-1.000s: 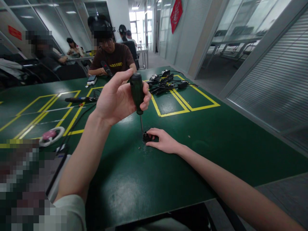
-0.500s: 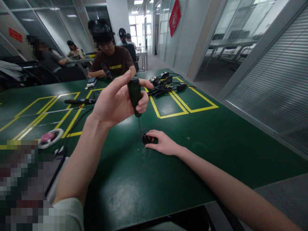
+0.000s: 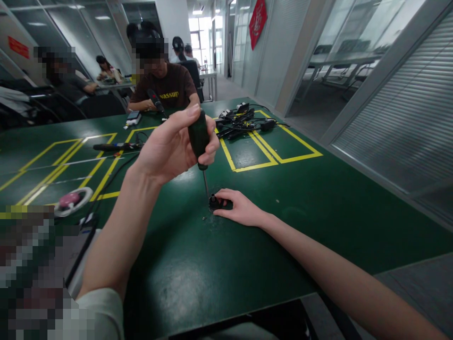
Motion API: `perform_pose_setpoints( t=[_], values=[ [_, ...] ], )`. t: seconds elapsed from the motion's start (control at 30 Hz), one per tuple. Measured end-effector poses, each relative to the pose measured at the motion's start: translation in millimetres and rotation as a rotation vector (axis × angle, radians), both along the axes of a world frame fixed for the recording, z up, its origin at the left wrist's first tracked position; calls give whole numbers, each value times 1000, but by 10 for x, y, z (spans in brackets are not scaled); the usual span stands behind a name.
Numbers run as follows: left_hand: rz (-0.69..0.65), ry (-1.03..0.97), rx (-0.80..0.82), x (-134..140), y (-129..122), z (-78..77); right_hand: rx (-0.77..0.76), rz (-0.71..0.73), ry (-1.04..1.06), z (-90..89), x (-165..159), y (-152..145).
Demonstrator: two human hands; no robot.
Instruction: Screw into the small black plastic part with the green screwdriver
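Observation:
My left hand is closed round the dark handle of a screwdriver, its thumb along the upper end. The shaft points down, slightly tilted, and its tip meets the left side of a small black part; the exact contact is too small to make out. My right hand pinches that part from the right, holding it against the green table. A short tube-like piece stands up from the part. Just left of it lies a tiny metal bit, perhaps a screw.
Tangled black cables lie at the far side. Yellow tape rectangles mark the table. At left are a white ring with a pink centre and a black tool. A person sits opposite.
My left fingers have wrapped more fully round the screwdriver handle; the index finger, stretched out before, is now curled in. My right hand and the black part have stayed in place.

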State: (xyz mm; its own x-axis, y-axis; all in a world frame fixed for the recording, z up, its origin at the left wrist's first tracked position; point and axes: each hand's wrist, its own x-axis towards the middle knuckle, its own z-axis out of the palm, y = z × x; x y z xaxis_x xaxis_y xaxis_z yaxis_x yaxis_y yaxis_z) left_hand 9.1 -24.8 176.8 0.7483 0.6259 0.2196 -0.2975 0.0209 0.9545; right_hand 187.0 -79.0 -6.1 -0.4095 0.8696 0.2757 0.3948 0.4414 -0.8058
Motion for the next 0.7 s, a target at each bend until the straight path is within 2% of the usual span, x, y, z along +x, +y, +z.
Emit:
perform_pose_setpoints(
  t=[0.17, 0.33, 0.43, 0.7],
  values=[
    [-38, 4, 10, -5, -21, 22, 3, 6, 0, -9, 5, 4],
    [-22, 52, -33, -11, -39, 51, 25, -10, 4, -53, 9, 16],
    [-64, 59, -45, -23, -32, 63, 26, -1, 18, -58, 11, 16],
    [-84, 16, 15, -56, -26, 26, 1, 1, 30, -15, 10, 6]
  ],
)
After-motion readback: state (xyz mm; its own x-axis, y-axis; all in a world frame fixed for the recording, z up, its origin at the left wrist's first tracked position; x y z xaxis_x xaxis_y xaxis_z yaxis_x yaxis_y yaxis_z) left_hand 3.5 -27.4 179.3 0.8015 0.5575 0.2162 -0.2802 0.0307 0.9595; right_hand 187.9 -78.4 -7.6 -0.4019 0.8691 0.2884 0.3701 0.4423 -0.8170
